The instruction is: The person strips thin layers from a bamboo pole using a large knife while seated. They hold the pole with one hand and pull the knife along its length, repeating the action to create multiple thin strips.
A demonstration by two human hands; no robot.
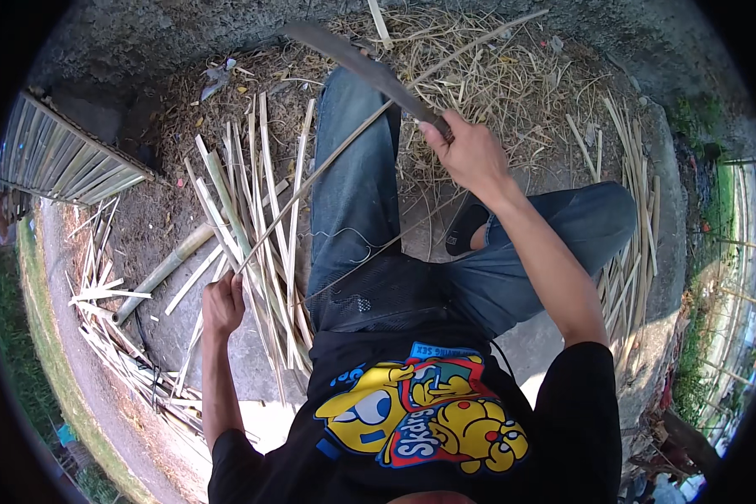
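A machete [357, 63] with a long dark blade is gripped by its handle in my right hand [470, 160]. Its blade points to the far left, over my raised left knee. My left hand [223, 304] is closed around the near end of a long thin bamboo strip [336, 155]. From there the strip slants up to the far right, across my left leg. Blade and strip cross just beyond that knee; whether they touch I cannot tell. A cord-like thin strand [374, 252] lies across my lap.
Split bamboo strips [265, 168] lie in a bundle by my left leg, beside a bamboo pole [164, 273]. More strips [634, 210] line the right side. Curly shavings [496, 92] cover the far ground below a rough wall [227, 34]. A slatted bamboo panel [67, 155] stands far left.
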